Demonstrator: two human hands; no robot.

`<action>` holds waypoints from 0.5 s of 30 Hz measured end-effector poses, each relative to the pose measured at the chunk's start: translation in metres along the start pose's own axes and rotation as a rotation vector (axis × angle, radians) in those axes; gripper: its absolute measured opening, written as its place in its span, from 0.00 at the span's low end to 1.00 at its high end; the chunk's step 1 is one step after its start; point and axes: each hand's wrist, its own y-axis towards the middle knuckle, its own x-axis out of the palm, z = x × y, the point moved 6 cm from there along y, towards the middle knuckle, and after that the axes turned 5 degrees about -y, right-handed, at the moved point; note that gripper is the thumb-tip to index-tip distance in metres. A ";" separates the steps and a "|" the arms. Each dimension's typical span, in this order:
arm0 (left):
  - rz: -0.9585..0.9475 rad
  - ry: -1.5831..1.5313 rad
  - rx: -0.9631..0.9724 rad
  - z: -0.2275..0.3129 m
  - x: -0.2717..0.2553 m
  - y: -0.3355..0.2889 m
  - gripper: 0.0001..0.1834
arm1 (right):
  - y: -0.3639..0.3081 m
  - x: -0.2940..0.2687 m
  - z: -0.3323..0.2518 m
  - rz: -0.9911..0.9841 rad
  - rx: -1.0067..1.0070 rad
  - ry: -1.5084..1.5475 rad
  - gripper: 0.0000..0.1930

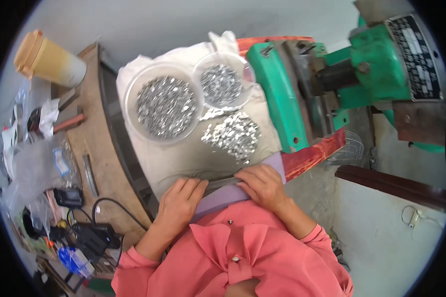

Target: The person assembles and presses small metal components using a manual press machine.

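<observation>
Head view | metal strip (222, 183) lies left-right | left hand (179, 203), right hand (263, 185) hold ends

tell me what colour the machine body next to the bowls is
Green, with a red-painted base edge; the machine body shows best in the head view, right of the two clear bowls.

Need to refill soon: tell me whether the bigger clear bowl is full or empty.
Partly full: the bigger clear bowl holds a layer of small shiny metal pieces covering its bottom.

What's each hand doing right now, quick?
Left hand: fingers curled down onto the thin metal strip, pressing it.
Right hand: curled on the strip's other end.
</observation>
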 end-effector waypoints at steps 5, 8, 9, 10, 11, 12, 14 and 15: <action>0.105 0.044 0.155 0.037 -0.025 0.043 0.20 | -0.004 -0.049 0.004 0.127 0.073 -0.051 0.13; 0.108 0.016 0.347 0.066 -0.020 0.095 0.21 | -0.017 -0.095 0.024 0.276 0.139 -0.169 0.13; 0.133 -0.004 0.425 0.078 -0.019 0.115 0.20 | -0.021 -0.112 0.028 0.329 0.166 -0.226 0.14; 0.143 0.006 0.451 0.085 -0.014 0.135 0.20 | -0.026 -0.124 0.031 0.354 0.160 -0.243 0.14; 0.115 -0.025 0.527 0.093 -0.005 0.154 0.17 | -0.034 -0.134 0.037 0.414 0.223 -0.306 0.14; 0.087 -0.059 0.602 0.103 0.002 0.172 0.15 | -0.040 -0.145 0.043 0.472 0.285 -0.370 0.14; 0.120 -0.016 0.707 0.121 0.005 0.207 0.12 | -0.044 -0.157 0.050 0.557 0.299 -0.409 0.13; 0.140 0.013 0.793 0.129 0.008 0.220 0.08 | -0.047 -0.161 0.056 0.600 0.350 -0.426 0.13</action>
